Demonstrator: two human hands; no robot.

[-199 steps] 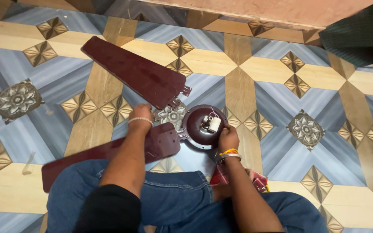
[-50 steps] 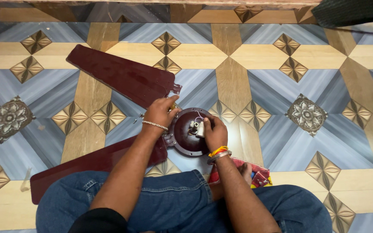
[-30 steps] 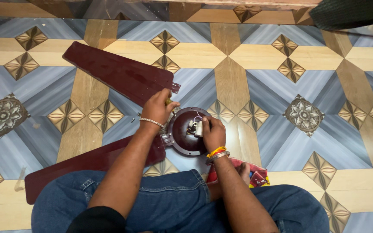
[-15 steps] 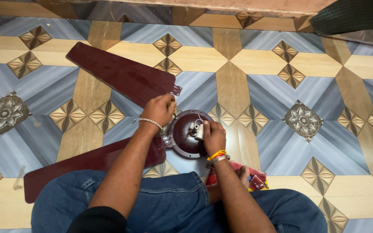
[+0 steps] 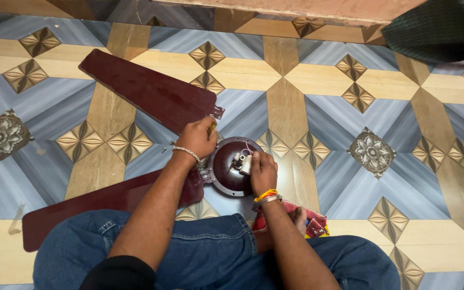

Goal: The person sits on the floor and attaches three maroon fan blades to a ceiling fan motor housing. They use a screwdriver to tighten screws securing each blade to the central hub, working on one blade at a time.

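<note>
A person in blue jeans sits on a patterned tile floor (image 5: pixel 318 102) over a dark maroon ceiling fan motor housing (image 5: pixel 231 173), which lies on the floor just in front of the knees. The left hand (image 5: pixel 198 138) rests at the housing's upper left edge, where one fan blade (image 5: pixel 146 91) meets it, its fingers clenched around a small yellowish tool or part too small to identify. The right hand (image 5: pixel 263 171) lies on the housing's right side, fingers curled down beside a small white component (image 5: pixel 245 164) at the centre; whether they grip it cannot be told. A second maroon blade (image 5: pixel 98 204) stretches left from the housing, partly under the left forearm. A red and yellow packet (image 5: pixel 312 223) lies by the right knee, and a dark green cloth (image 5: pixel 436 29) shows at the top right corner.
</note>
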